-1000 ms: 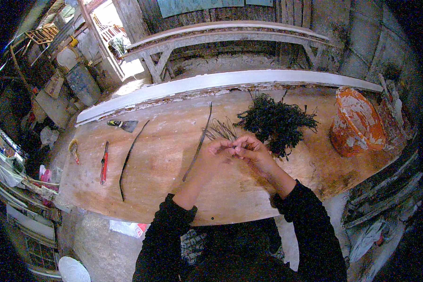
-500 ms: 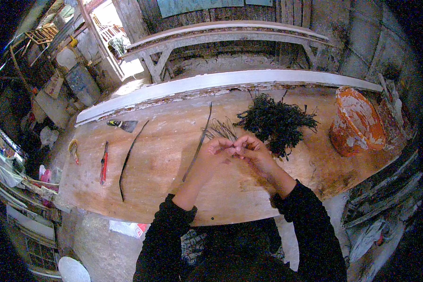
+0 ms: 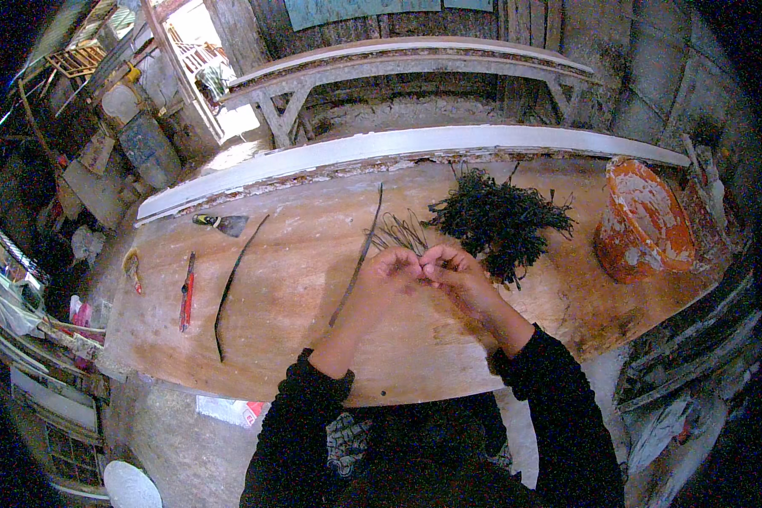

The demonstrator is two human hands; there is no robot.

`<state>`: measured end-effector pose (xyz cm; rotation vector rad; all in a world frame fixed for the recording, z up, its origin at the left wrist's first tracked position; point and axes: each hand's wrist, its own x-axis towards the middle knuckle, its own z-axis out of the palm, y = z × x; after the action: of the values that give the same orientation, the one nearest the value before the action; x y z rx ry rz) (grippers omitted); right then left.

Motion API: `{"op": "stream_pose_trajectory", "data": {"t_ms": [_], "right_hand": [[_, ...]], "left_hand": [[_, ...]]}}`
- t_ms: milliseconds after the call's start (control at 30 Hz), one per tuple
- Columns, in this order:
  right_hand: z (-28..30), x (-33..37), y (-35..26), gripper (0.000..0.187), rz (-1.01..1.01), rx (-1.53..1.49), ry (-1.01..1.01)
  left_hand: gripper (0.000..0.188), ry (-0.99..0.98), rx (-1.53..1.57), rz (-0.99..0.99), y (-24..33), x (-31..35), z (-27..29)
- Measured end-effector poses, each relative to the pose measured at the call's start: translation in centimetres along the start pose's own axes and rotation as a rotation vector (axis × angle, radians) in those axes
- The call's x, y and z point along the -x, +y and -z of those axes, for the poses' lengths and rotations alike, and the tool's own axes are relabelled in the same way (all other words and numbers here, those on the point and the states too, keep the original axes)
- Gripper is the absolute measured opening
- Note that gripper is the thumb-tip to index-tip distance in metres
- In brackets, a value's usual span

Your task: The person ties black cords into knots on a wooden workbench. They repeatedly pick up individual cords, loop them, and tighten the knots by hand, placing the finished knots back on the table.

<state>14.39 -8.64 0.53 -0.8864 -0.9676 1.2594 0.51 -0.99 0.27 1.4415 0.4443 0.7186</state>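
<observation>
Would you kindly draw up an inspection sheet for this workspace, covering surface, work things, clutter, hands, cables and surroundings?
Surface: wooden table, marked with pale specks and dark stains.
Work things: thin loops just beyond the hands; tangled dark pile to their right.
Clutter: scraper, red-handled tool and dark strip on the left; orange bucket, smeared whitish, on the right; long white board along the far side.
Hands: left hand and right hand meet at the fingertips; anything between them is too small to tell.
Cables: nothing seen that is clearly a power cable.
Surroundings: bench beyond the table; bright doorway at upper left.
</observation>
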Motion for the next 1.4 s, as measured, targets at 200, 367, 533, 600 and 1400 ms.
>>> {"op": "stream_pose_trajectory", "data": {"t_ms": [200, 367, 533, 600, 1400], "right_hand": [[-0.7, 0.2, -0.2, 0.013, 0.017, -0.011, 0.071], [-0.4, 0.2, 0.2, 0.011, 0.071, -0.065, -0.002], [-0.1, 0.0, 0.4, 0.015, 0.063, -0.057, -0.002], [-0.3, 0.1, -0.1, 0.017, 0.036, -0.070, 0.005], [-0.1, -0.1, -0.7, 0.030, 0.051, -0.101, 0.159]], "left_hand": [[0.004, 0.098, 0.045, 0.005, 0.0, -0.1, 0.7], [0.004, 0.156, -0.075, -0.113, -0.2, -0.7, 1.1], [0.008, 0.084, -0.029, -0.116, -0.7, -0.8, 1.9], [0.011, 0.037, -0.022, -0.128, -1.0, -0.8, 2.2], [0.020, 0.053, -0.122, -0.086, 0.1, -0.4, 0.2]]}}
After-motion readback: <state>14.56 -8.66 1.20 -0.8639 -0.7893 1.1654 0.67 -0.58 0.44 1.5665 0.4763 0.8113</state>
